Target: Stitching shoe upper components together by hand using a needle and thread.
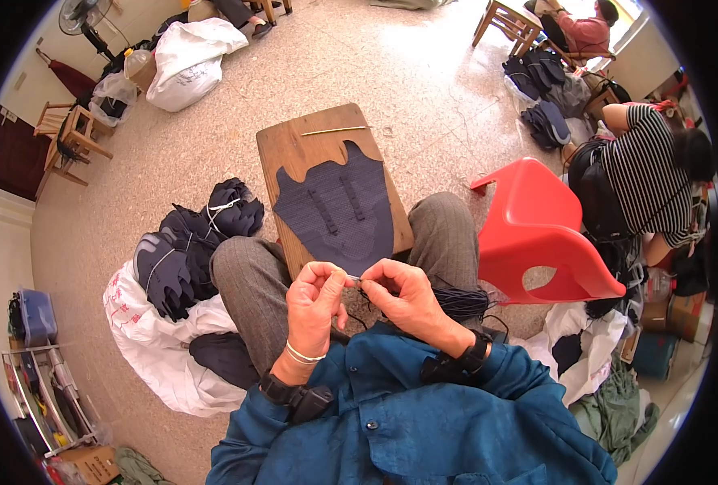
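My left hand (pixel 314 305) and my right hand (pixel 409 297) meet in front of my lap, thumbs and forefingers pinched together. A tiny pale thing (pixel 352 278) shows between the fingertips, too small to name. Just beyond them, a dark navy fabric piece, cut like a shoe upper (pixel 339 198), lies flat with two rows of dark loops or stitching on it. It rests on a wooden board (pixel 282 137) between my knees. A thin pale stick (pixel 335 131) lies at the board's far end. Beside my right hand is a bundle of dark cords (pixel 460 303).
Tied stacks of dark cut pieces (pixel 169 271) lie left on a white sack (pixel 145 347). A red plastic chair (pixel 537 218) stands close right; beyond it a person in a striped shirt (pixel 646 170) bends over. Another white bag (pixel 597 347) sits at lower right.
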Demonstrator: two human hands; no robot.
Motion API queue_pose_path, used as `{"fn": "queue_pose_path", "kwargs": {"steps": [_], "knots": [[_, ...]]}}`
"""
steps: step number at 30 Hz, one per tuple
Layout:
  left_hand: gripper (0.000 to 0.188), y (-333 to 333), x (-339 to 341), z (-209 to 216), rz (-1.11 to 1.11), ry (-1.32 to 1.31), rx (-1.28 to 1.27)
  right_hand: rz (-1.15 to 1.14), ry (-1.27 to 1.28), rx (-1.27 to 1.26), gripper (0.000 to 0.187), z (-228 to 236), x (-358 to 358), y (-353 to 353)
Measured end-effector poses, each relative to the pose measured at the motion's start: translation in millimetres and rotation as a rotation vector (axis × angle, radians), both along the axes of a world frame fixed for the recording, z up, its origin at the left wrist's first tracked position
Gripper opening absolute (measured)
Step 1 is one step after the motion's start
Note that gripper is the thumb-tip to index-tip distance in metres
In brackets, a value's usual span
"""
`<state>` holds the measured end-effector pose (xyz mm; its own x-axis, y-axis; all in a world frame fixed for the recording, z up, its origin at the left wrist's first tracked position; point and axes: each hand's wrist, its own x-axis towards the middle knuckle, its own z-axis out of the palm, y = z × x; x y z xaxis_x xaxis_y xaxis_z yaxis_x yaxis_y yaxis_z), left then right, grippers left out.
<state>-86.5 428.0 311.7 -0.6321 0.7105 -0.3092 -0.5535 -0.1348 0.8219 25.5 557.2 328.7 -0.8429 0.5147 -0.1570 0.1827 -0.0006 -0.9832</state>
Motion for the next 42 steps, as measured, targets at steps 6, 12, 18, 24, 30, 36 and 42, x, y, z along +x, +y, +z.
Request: {"fn": "queue_pose_path", "kwargs": {"steps": [6,12,18,24,30,36,42], "knots": [[0.010,-2,-6,-1,-0.009,0.136,-0.034,0.032,0.099,0.437,0.004,-3,-1,0],[0.010,-5,-13,4,-0.019,0.146,-0.095,0.051,0.133,0.417,0.004,-3,-4,-2],[0.010,-7,-18,5,-0.050,0.139,-0.084,0.061,0.181,0.479,0.004,-2,-8,1],[0.013,-7,-16,8,-0.058,0.162,-0.112,0.144,0.200,0.642,0.007,4,-9,8],[0.016,-10,-18,-2,-0.082,0.276,-0.135,0.150,0.221,0.712,0.009,-1,-13,8],[0.019,-9,-13,0,-0.022,0.203,-0.130,0.097,0.172,0.405,0.008,5,-9,5],[0.019,-6,-8,-1,-0.053,0.224,-0.121,0.115,0.158,0.486,0.010,-9,-2,5]]}}
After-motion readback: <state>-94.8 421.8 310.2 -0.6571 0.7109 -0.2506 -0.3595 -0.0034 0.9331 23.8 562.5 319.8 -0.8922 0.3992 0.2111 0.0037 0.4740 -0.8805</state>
